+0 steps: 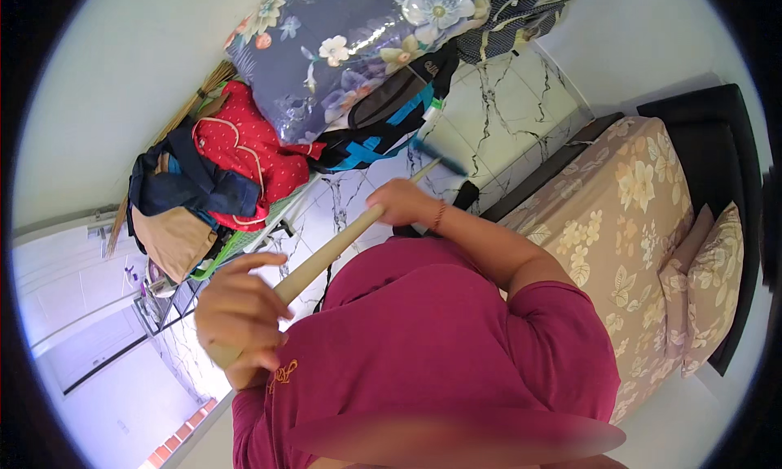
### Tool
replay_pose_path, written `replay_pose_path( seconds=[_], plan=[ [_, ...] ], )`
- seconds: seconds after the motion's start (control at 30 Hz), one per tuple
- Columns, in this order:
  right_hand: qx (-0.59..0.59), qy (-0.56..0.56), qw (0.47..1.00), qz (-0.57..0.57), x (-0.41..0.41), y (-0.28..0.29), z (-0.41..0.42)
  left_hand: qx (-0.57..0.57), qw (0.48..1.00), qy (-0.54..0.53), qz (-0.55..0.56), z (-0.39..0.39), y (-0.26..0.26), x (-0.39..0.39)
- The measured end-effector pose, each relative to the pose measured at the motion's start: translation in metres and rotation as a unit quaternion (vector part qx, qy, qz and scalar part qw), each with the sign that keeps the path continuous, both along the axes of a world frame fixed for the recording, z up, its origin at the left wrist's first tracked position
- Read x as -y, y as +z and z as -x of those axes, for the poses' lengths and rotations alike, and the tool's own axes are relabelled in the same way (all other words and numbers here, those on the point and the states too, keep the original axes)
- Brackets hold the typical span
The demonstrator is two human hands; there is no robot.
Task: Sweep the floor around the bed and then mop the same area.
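Note:
A long pale handle (333, 252) runs slantwise past the front of my maroon shirt. It ends in a blurred dark teal head (452, 162) at the marble-patterned floor, apparently a broom or floor brush. My right hand (400, 201), with a bracelet at the wrist, is closed around the handle's middle. Near the upper end, my left hand (244, 313) wraps loosely about the handle, its fingers partly spread and blurred by motion.
Left of the handle, clothes (244, 157) cover a green-rimmed basket (278, 209). Behind are a black-and-blue bag (379, 127), a plastic-wrapped floral bundle (366, 47) and a stick broom (208, 90). To the right stands a bed (602, 237) with a dark frame and floral bedding.

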State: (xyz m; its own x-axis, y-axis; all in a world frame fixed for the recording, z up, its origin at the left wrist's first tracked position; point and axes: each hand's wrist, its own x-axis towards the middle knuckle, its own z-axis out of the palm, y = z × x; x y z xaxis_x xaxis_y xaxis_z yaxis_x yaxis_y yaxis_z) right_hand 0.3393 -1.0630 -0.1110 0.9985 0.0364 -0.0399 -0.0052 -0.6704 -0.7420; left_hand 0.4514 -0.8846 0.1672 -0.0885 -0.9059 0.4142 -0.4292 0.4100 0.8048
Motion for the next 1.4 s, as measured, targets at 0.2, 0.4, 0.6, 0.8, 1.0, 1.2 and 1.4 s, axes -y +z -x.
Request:
replay_pose_path(
  seconds=[0.2, 0.4, 0.6, 0.8, 1.0, 1.2, 1.4],
  plan=[
    [0.066, -0.206, 0.973, 0.083, 0.142, -0.088, 0.075, 0.015, 0.985, 0.015, -0.172, 0.036, -0.101, 0.084],
    [0.077, -0.22, 0.972, 0.022, 0.185, -0.115, 0.087, 0.097, 0.973, -0.045, -0.203, 0.046, -0.081, 0.175],
    [0.046, -0.035, 0.99, -0.126, 0.179, -0.023, 0.066, 0.081, 0.99, -0.09, -0.077, 0.037, 0.006, 0.242],
    [0.068, -0.098, 0.992, -0.048, 0.24, -0.011, 0.096, 0.115, 0.972, -0.202, -0.021, 0.052, 0.017, 0.295],
    [0.045, -0.305, 0.951, 0.035, 0.373, -0.08, 0.16, 0.1, 0.97, -0.127, -0.181, 0.082, -0.082, 0.353],
    [0.067, -0.411, 0.906, 0.077, 0.418, -0.163, 0.2, 0.049, 0.942, -0.142, -0.301, 0.108, -0.184, 0.393],
    [0.051, -0.423, 0.903, 0.062, 0.358, -0.114, 0.154, 0.131, 0.954, -0.152, -0.224, 0.065, -0.105, 0.388]
  ],
)
